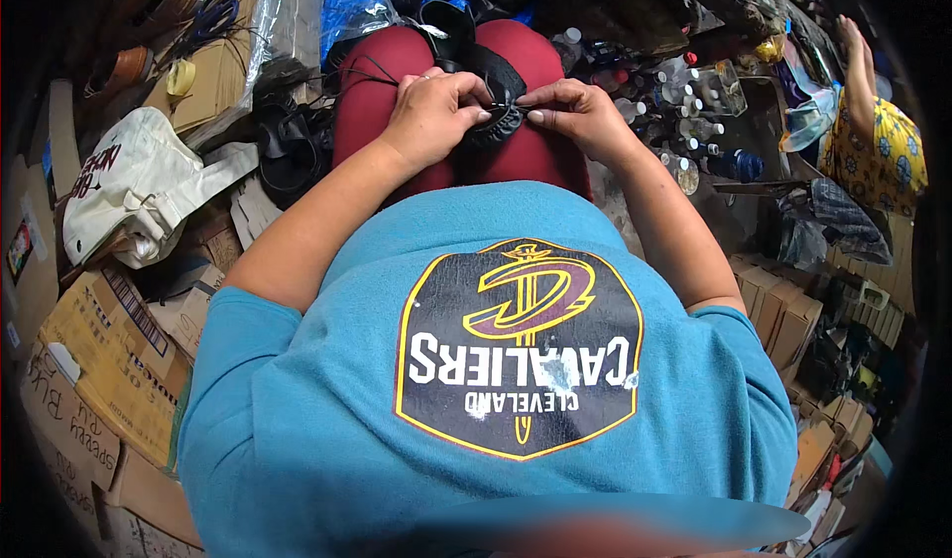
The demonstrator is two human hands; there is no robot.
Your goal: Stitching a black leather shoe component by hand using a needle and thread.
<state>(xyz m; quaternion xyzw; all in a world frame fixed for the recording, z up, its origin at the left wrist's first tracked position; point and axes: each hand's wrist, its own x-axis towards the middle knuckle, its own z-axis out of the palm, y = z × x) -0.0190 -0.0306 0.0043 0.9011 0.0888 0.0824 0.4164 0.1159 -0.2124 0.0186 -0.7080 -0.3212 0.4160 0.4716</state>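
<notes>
A black shoe with a gathered, puckered edge rests on my lap, between my dark red-clad thighs. My left hand comes at it from the left, thumb and forefinger closed at its upper edge. From the other side, my right hand has thumb and fingertips pinched close to the same spot. Something thin and dark, like a cord, spans the small gap between the fingertips; its ends are hidden in the fingers. A loose black cord trails over my left thigh towards my left hand.
Black sandals and a cream cloth bag lie on the left, near cardboard boxes. Brown shoes stand beyond. Several plastic bottles crowd the right. Another person's arm shows at far right, by yellow patterned cloth.
</notes>
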